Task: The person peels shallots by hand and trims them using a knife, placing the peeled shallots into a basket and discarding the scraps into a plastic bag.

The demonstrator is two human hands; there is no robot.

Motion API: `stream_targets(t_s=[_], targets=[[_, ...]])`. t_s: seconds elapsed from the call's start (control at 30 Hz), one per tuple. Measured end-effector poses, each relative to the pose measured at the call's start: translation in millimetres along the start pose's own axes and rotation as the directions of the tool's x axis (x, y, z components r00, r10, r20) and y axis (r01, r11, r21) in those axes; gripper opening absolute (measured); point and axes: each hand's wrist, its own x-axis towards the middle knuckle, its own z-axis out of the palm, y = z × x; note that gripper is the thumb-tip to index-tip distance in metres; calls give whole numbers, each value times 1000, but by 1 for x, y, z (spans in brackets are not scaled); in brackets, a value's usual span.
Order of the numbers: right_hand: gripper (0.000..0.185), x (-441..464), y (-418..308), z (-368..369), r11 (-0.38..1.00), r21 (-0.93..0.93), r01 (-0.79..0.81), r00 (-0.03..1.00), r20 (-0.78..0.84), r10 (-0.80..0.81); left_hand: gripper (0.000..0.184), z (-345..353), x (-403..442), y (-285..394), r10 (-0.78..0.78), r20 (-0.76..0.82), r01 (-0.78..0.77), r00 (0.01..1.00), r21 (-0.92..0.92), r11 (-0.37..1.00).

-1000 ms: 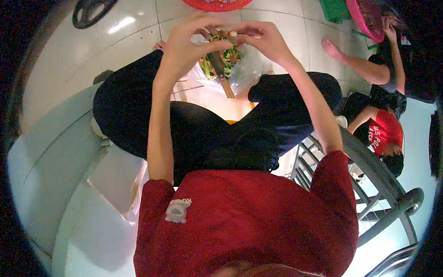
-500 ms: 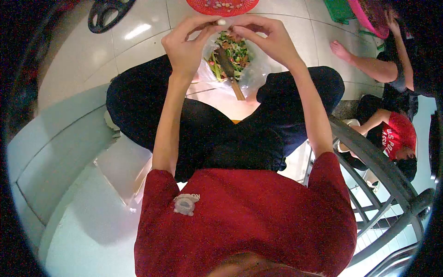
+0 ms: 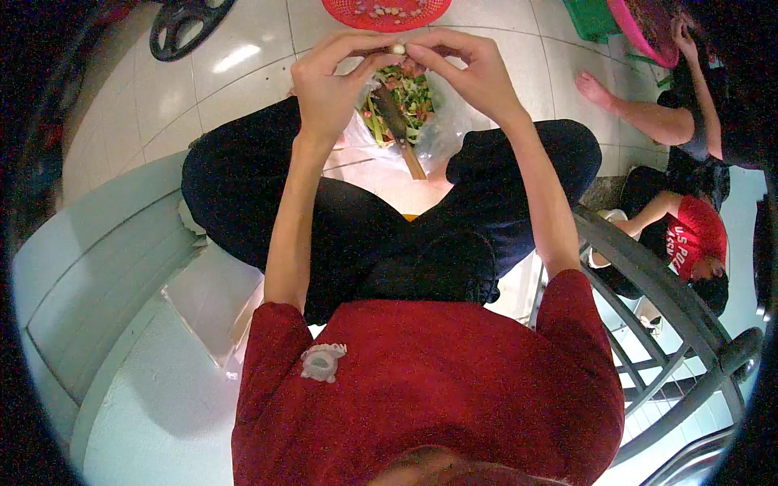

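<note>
A small pale piece that looks like a garlic clove [image 3: 398, 49] is pinched between the fingertips of my left hand [image 3: 331, 73]. My right hand [image 3: 474, 71] meets it from the other side, thumb and forefinger closed at the clove. Below both hands lies a clear plastic bag [image 3: 450, 121] of green and reddish vegetable scraps [image 3: 417, 101]. A knife [image 3: 412, 158] with a wooden handle rests on the scraps, its dark blade pointing away from me. Just beyond my fingers stands a red basket [image 3: 387, 18] with several pale cloves in it.
A black plastic stand [image 3: 182, 28] lies on the tiled floor at far left. On the right are a pink basin [image 3: 644, 32], a green container [image 3: 590, 20], another person's bare foot [image 3: 596, 89], and a person in a red shirt [image 3: 697, 235] behind a metal railing [image 3: 648, 271].
My hands have drawn together, and the right fingertips now reach the clove. The clove has shifted slightly right and down. The view has moved a little.
</note>
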Motion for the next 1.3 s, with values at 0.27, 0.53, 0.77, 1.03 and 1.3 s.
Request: stream_targets(t_s=[0.27,0.53,0.77,1.03,1.3], targets=[[19,1,-5,4,999,-23,25,994,-104,-27,21,6,-1,11,-159,8,159,987,-104,982],[23,2,3,7,996,33,77,996,-38,-76,71,4,-4,6,-83,49,90,995,-147,985],[24,3,-2,7,954,274,-123,991,-13,131,67,14,-4,12,-217,-33,198,976,-294,935],[25,2,-6,7,947,288,-142,989,11,145,69,12,-2,10,-205,-12,194,979,-259,946],[21,2,0,8,940,311,-139,990,10,144,66,5,-5,1,-79,-20,71,997,-268,961]])
